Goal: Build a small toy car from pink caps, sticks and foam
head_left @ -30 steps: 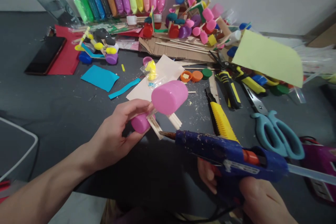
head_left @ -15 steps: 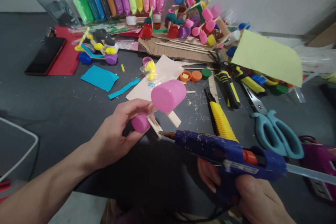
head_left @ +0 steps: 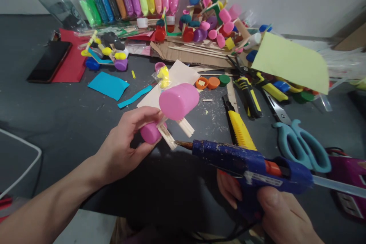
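Observation:
My left hand (head_left: 126, 141) pinches a small craft model made of pink cylinders (head_left: 178, 101) and pale wooden sticks (head_left: 167, 136). Its larger cylinder is on top; a smaller one sits between my fingers, and two stick ends point down toward the right. A blue hot glue gun (head_left: 228, 160) is gripped in my right hand (head_left: 274, 209), with a clear glue stick (head_left: 337, 187) jutting from its back. The gun's nozzle tip is right at the end of the nearer sticks; whether it touches them I cannot tell.
A yellow utility knife (head_left: 241, 129), blue-handled scissors (head_left: 303, 145) and black-yellow pliers (head_left: 248, 95) lie to the right. Blue foam sheet (head_left: 108, 85), a small toy vehicle (head_left: 105, 55) and a phone (head_left: 50, 61) are at left. Clay packets (head_left: 134, 0) line the wall.
My left hand has shifted the pink model slightly left. The glue gun has moved a little to the right and its nozzle slightly up, staying close to the stick ends.

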Available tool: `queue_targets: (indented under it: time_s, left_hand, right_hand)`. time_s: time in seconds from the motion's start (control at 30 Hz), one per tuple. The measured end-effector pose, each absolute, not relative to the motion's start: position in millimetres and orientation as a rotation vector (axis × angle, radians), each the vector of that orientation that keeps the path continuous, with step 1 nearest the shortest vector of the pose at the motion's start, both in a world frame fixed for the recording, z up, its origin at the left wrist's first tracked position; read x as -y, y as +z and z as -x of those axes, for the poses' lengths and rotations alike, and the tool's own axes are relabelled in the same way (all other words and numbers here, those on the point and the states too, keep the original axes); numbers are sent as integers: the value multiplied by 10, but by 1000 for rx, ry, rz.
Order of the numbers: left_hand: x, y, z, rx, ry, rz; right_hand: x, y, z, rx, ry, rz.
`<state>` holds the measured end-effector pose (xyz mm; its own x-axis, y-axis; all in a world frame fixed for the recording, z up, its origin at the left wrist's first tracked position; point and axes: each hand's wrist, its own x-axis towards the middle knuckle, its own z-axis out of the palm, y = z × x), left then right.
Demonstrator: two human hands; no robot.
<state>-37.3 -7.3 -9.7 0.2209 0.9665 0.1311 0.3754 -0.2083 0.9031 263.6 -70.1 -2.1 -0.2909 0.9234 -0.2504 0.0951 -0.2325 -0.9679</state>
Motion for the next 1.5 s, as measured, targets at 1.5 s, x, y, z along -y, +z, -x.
queue_targets:
  time_s: [1.5]
  left_hand:
    - [61, -53, 321, -1306, 982, -1669]
  right_hand:
    - [741, -66, -2708, 1411, 1605, 1181]
